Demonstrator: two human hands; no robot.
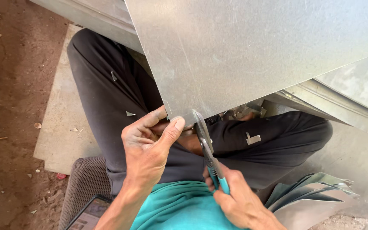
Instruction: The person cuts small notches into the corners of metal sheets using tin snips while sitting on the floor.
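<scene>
We're pinching the bottom corner of the metal sheet (243, 51) with our left hand (148, 147), thumb and finger clamping its edge right above our lap. Our right hand (239, 200) is gripping the teal-handled snips (207, 147) just right of that corner, blades biting into the sheet's lower edge, with small offcuts (253, 138) lying on our dark trousers (107, 98) below the sheet.
</scene>
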